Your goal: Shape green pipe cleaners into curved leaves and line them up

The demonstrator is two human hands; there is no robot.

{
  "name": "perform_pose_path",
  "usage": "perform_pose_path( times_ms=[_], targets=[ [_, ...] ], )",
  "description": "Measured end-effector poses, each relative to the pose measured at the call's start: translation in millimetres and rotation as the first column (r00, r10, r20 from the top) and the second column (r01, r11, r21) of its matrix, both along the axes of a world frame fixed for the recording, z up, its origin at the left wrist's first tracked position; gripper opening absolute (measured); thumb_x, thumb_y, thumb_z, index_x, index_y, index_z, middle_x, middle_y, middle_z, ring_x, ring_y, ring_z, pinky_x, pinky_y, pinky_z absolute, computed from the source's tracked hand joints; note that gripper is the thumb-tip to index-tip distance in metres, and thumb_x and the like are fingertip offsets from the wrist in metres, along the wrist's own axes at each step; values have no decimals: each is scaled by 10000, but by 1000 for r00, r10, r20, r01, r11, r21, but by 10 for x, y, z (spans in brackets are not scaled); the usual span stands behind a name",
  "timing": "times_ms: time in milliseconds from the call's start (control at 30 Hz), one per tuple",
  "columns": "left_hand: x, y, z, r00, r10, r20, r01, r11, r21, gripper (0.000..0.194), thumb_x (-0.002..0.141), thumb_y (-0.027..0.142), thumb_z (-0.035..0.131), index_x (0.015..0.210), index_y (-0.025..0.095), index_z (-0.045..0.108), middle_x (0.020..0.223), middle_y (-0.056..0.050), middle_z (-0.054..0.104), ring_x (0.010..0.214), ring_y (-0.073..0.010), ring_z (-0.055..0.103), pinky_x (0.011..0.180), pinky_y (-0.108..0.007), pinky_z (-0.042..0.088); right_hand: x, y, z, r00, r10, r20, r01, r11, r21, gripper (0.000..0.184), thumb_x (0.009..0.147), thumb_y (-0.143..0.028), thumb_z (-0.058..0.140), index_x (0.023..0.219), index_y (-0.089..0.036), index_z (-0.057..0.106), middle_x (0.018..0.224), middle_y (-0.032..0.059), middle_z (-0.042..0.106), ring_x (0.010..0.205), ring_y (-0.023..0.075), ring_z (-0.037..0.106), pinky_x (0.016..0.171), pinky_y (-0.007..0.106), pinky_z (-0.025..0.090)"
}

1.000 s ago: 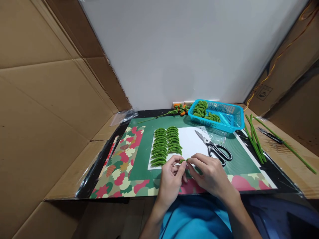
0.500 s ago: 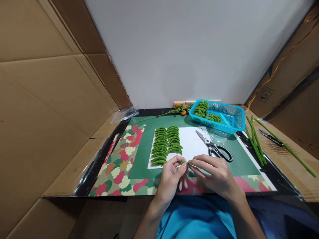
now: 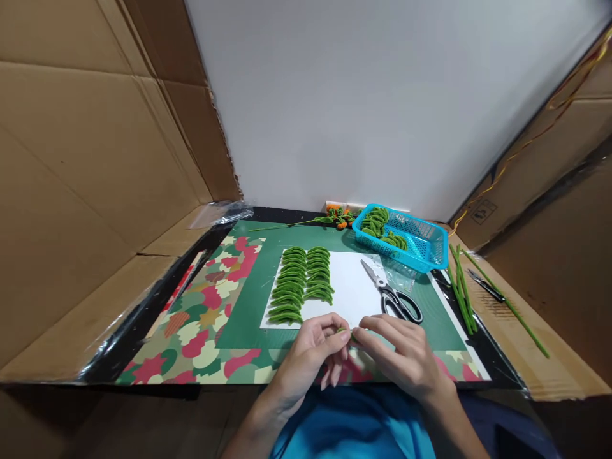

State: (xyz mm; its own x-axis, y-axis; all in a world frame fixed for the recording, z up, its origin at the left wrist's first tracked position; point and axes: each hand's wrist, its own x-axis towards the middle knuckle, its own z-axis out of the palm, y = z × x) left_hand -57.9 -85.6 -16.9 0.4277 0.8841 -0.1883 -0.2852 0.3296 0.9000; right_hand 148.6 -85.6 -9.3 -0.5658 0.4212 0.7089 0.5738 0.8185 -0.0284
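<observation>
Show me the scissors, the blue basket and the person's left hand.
Scissors (image 3: 387,294), head view: black handle, near the pivot.
Blue basket (image 3: 394,253), head view: front wall.
Left hand (image 3: 312,349), head view: around the thumb's base.

Text: none legible | Sign: 1 boxed symbol (image 3: 484,211), meaning unclear | On: right-hand cardboard panel (image 3: 540,175)

The curved pieces (image 3: 292,277) are green, the mat border (image 3: 194,344) camouflage-patterned

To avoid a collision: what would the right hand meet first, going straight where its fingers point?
Past the small green piece it touches, the right hand would probably meet the left hand; depth is unclear.
</observation>
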Motion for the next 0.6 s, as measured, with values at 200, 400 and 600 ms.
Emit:
perform_pose_path(
  times_ms=[200, 400, 600],
  targets=[
    [-39, 14, 23, 996, -87, -11, 88, 996, 6, 405, 873, 527, 815, 878, 165, 634, 601, 43, 613, 331, -50, 507, 312, -110, 318, 2, 48, -104, 994, 64, 83, -69, 996, 58, 196, 1039, -65, 485, 1086, -164, 648, 883, 106, 756, 728, 199, 696, 654, 304, 542],
    [-69, 16, 34, 983, -183, 6, 182, 980, 81, 387, 921, 539, 768, 959, 191, 602, 523, 69, 564, 318, -79, 504, 318, -127, 302, -71, -67, -157, 991, 67, -120, -96, 963, -253, 209, 1078, -170, 456, 971, -198, 634, 769, 40, 652, 649, 169, 590, 603, 290, 476],
    [0, -262, 181, 950, 59, -306, 69, 918, 391, 170, 1057, 379, 587, 1004, 228, 642, 556, 7, 671, 361, -118, 545, 367, -183, 345, -267, -253, -198, 568, -343, -748, -706, 264, -657, 418, 991, -524, 682, 750, -198, 578, 570, -55, 506, 429, 71, 382, 422, 212, 330]
  ],
)
